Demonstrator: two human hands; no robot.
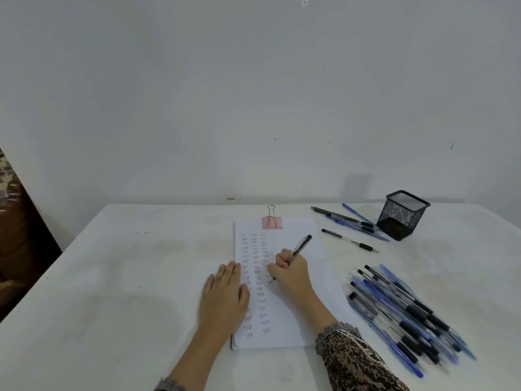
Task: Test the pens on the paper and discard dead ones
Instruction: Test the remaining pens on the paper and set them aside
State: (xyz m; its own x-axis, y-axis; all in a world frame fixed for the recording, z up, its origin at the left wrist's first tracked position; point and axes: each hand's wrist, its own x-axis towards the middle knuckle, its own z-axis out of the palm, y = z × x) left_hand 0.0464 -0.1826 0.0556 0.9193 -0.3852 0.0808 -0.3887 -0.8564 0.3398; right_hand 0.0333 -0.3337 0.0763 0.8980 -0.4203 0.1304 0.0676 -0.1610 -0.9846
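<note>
A white paper pad [304, 311], held at the top by a pink binder clip [272, 222], lies on the table with columns of small written words down its left half. My right hand [291, 270] grips a dark pen [301, 246] with its tip touching the paper in the third column. My left hand [225, 294] rests flat with straight fingers on the pad's left edge. A large pile of blue and black pens [406, 311] lies to the right of the pad. Several more pens [349, 221] lie near the far right, beside a black mesh pen cup [401, 214].
The white table [118, 277] ends at a pale wall behind. A dark brown object [17, 235] stands beyond the table's left edge. One single pen [349, 240] lies apart between the pad and the cup.
</note>
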